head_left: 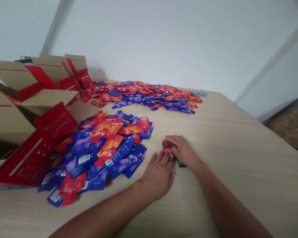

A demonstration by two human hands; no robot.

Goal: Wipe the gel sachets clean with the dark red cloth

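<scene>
A small red packet (pixel 168 151) lies on the table, partly covered by both of my hands. My left hand (pixel 158 175) rests nearly flat, fingers stretched out, with its fingertips at the near edge of the packet. From the right, my right hand (pixel 183 150) curls its fingers over the packet, thumb against it; the exact grip is partly hidden. A small dark object (pixel 181 164) shows on the table beneath the right hand, too covered to name. To the left of my hands is a loose heap of blue and red-orange packets (pixel 105 143).
Another long pile of blue and red-orange packets (pixel 149 94) runs along the table's back edge by the wall. A grey crumpled cloth-like thing (pixel 199 93) lies at its right end. Open cardboard boxes with red flaps (pixel 37 158) crowd the left. The table (pixel 250 158) extends to the right.
</scene>
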